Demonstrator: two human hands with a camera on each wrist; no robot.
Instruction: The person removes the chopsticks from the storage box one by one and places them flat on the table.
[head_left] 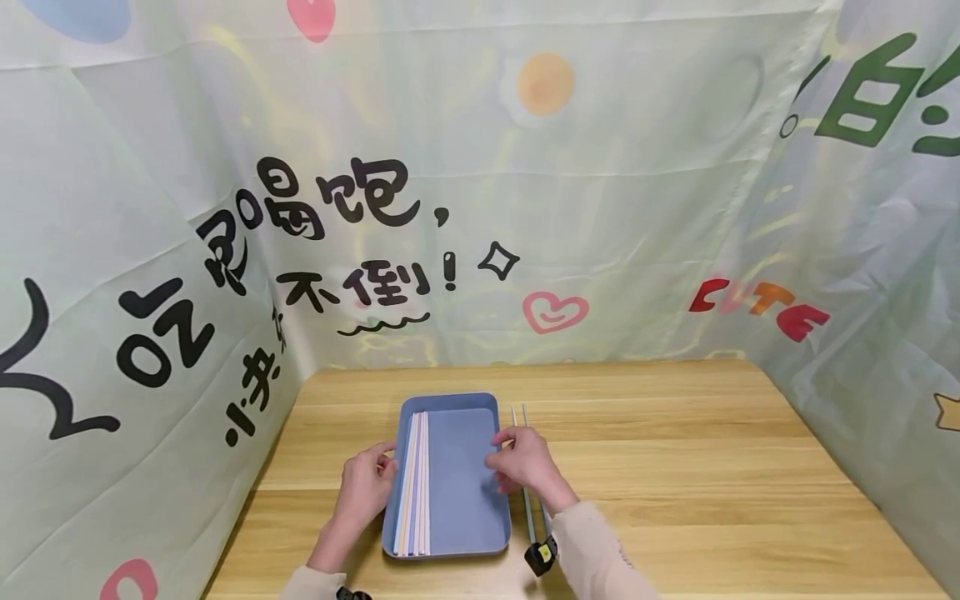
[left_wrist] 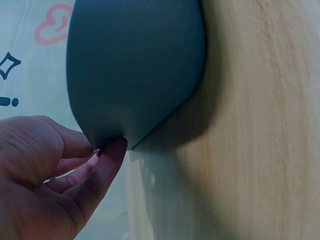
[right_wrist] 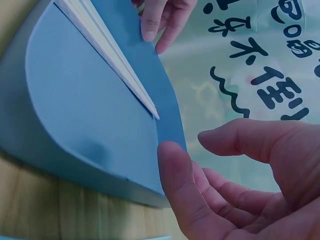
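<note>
A blue rectangular tray (head_left: 468, 483) lies on the table. Several long thin sticks (head_left: 413, 487), white, pink and yellowish, lie side by side along its left inside wall; I cannot tell whether they are straws or chopsticks. At the tray's left edge, my left hand (head_left: 366, 483) pinches the rim between thumb and fingers, as the left wrist view shows. Over the right rim hovers my right hand (head_left: 525, 461), thumb and forefinger apart with nothing between them. Its thumb (right_wrist: 175, 160) appears close to the rim in the right wrist view; contact is unclear.
Two thin pale-blue sticks (head_left: 529, 517) lie right of the tray, partly hidden by my right hand and wrist. A black wrist camera (head_left: 540, 554) sits below my right sleeve. Printed cloth walls (head_left: 615, 208) border the wooden table (head_left: 675, 467) at back, left and right.
</note>
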